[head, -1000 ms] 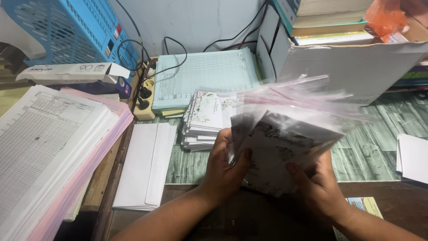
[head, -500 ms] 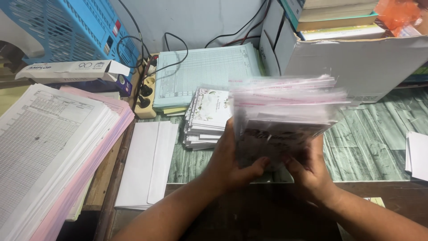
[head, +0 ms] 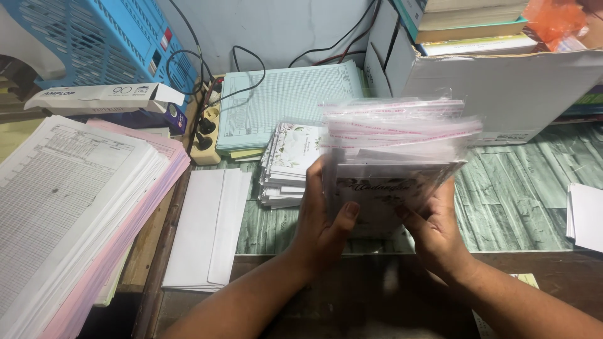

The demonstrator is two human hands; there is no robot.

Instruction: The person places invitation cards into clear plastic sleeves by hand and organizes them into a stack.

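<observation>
**Fat stack of sleeved cards in both hands, desk packed all around**

Over on the left edge of the desk sits a tall pile of printed forms [head: 63, 207], white sheets on top and pink ones underneath, with a long white box [head: 100, 97] and a blue plastic basket [head: 94, 37] behind it. Just right of the pile lie some plain white envelopes [head: 207, 226], hanging slightly over the front edge. Behind those, a power strip [head: 207, 129] with plugs in it, then a pad of green ledger paper [head: 286, 103] against the back wall.

Middle of the desk: a loose stack of floral cards [head: 286, 166] lying flat. Right in front of it, the left hand [head: 323, 223] grips the left side of a thick bundle of cards in clear plastic sleeves [head: 392, 163], thumb across the front. The right hand [head: 433, 229] clamps the lower right side. The bundle is held upright above the desk near the front edge, not resting on it as far as I can tell.

Far right: a cardboard box [head: 502, 88] with books on top.

Risk-wise, those sleeves look slick and the flaps on top are fanned unevenly, so I'd guess a loose grip lets the middle ones slide out and scatter. They could also knock into the floral stack, which is close.
</observation>
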